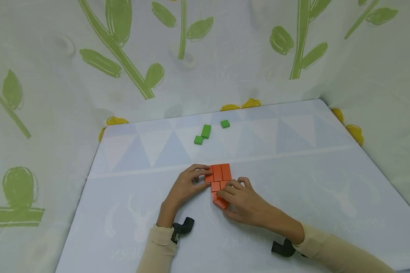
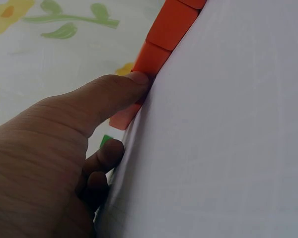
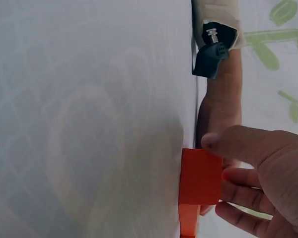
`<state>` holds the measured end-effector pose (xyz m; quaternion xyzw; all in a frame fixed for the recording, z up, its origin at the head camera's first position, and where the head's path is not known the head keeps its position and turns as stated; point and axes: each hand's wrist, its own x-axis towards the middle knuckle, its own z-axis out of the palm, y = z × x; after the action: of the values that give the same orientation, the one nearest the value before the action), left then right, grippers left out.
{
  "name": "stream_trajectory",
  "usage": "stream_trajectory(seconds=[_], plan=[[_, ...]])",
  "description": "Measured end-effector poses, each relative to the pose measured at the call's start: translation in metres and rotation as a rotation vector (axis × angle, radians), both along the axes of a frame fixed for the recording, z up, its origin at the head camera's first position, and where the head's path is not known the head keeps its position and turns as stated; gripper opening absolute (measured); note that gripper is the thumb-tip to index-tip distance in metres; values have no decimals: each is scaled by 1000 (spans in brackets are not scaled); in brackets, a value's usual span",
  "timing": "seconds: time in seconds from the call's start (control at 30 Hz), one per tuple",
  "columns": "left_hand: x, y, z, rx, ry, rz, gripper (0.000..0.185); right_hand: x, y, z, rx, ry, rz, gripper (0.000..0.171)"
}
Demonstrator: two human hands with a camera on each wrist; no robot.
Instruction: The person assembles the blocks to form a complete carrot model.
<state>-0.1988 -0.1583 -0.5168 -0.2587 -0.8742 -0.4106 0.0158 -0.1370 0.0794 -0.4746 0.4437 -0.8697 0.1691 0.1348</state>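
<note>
Several flat orange blocks (image 1: 221,173) lie packed together on the mat (image 1: 311,182) in the middle of the head view. My left hand (image 1: 205,176) holds the leftmost orange block (image 2: 152,55) of the group, and my thumb (image 2: 120,88) presses on its side. My right hand (image 1: 225,195) pinches another orange block (image 3: 200,177) between thumb (image 3: 227,142) and fingers at the group's near end, tilted against the mat. Three green blocks (image 1: 206,131) lie apart farther back.
A pale mat with triangle and deer prints covers the table (image 1: 130,235). Leaf-printed cloth (image 1: 89,68) walls the back and both sides. A black camera mount (image 3: 212,48) sits on my left wrist, and another (image 1: 282,248) on my right.
</note>
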Motion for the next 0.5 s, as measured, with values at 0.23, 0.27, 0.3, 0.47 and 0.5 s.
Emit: stream_trajectory(seconds=[0.23, 0.27, 0.3, 0.47, 0.5], plan=[[-1, -1, -1, 5, -1, 1, 37, -14, 3, 12, -39, -48, -49, 46], [-1, -1, -1, 6, 3, -1, 37, -17, 4, 15, -41, -56, -63, 45], [-1, -1, 0, 8, 6, -3, 37, -21, 5, 18, -43, -64, -75, 44], [-1, -1, -1, 8, 22, -15, 37, -46, 13, 32, -67, -92, -134, 38], [-1, -1, -1, 9, 20, -16, 37, -52, 14, 34, -73, -95, -144, 38]])
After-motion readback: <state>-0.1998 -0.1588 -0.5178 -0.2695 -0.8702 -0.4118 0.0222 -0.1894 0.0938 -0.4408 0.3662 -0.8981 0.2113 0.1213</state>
